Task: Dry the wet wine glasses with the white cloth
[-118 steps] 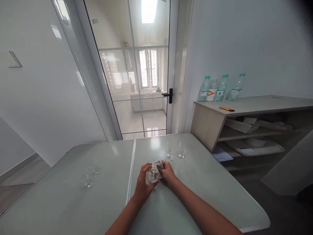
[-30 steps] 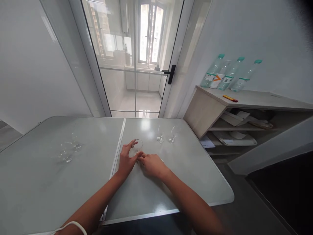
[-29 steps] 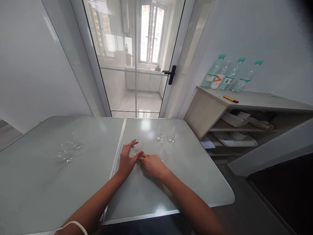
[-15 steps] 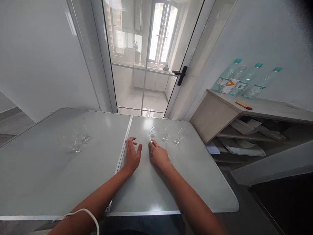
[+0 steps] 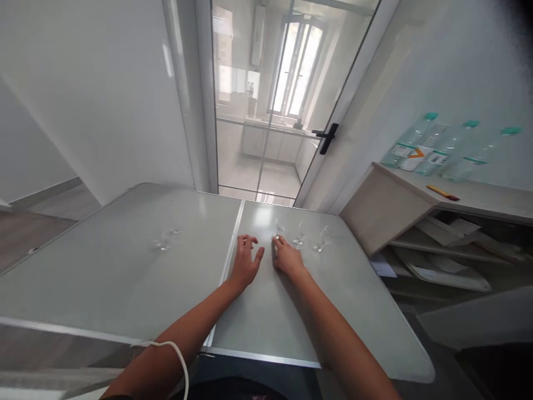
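Note:
My right hand (image 5: pixel 288 258) reaches over the right half of the table, its fingertips pressed together at the foot of a clear stemmed wine glass (image 5: pixel 280 226). Two more stemmed glasses stand just to the right, a nearer-placed wine glass (image 5: pixel 298 242) and one farther right (image 5: pixel 320 246). My left hand (image 5: pixel 245 261) hovers beside the table's seam, fingers bent and apart, with nothing in it. On the left half of the table two other clear glasses (image 5: pixel 163 246) stand close together, blurred and hard to make out.
The grey table (image 5: pixel 104 278) has a metal seam (image 5: pixel 235 236). A glazed door with a black handle (image 5: pixel 328 138) rises behind it. On the right, a shelf unit (image 5: pixel 375 205) carries several plastic bottles (image 5: pixel 410 141) and a yellow-red stick (image 5: pixel 442 192). A white cord (image 5: pixel 177 351) loops at my left forearm.
The whole view has turned left, so table, door and bottles appear farther right. My right fingers stay at the same glass's foot, and my left hand stays open beside the seam.

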Demonstrator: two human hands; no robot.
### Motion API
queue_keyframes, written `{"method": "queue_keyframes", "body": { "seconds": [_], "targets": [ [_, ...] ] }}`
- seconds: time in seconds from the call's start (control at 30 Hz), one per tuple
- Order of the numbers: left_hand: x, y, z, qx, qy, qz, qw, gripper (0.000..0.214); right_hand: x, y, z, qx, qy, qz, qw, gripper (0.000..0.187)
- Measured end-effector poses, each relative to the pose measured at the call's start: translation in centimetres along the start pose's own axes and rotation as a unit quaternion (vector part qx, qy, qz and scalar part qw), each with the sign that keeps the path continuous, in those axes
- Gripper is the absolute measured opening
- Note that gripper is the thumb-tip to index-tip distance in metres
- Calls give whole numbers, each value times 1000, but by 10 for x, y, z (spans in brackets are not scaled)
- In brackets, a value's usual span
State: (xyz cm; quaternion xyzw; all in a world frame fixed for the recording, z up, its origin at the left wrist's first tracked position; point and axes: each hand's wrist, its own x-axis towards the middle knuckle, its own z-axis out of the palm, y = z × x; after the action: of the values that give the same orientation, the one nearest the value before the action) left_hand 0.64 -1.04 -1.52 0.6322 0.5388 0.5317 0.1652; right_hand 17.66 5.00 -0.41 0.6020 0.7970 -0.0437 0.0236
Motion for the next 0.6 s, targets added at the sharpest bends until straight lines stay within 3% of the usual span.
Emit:
{"method": "queue_keyframes", "body": {
  "seconds": [0.1, 0.2, 0.27, 0.33, 0.47, 0.53, 0.6],
  "targets": [
    [3, 9, -20, 11, -74, -25, 997, 19, -11, 0, 5, -12, 18, -23, 1000, 82],
    [-3, 20, -55, 18, -150, -42, 988, 22, -37, 0, 20, -28, 68, 2, 997, 85],
    [-13, 24, -84, 26, -149, -27, 988, 21, -59, 1, 32, -25, 116, 9, 993, 76],
    [-25, 18, -114, 46, -107, -25, 993, 15, -81, 4, 41, -18, 147, 0, 989, 62],
    [-44, -17, -164, 166, 60, -37, 984, 12, -108, 12, 47, 20, 224, -45, 973, 32],
    [-47, -39, -180, 213, 124, -42, 968, 11, -112, 16, 42, 72, 291, -26, 954, 27],
    [-44, -55, -191, 241, 207, -70, 945, 23, -111, 20, 37, 179, 344, -6, 922, 30]
  ]
}}
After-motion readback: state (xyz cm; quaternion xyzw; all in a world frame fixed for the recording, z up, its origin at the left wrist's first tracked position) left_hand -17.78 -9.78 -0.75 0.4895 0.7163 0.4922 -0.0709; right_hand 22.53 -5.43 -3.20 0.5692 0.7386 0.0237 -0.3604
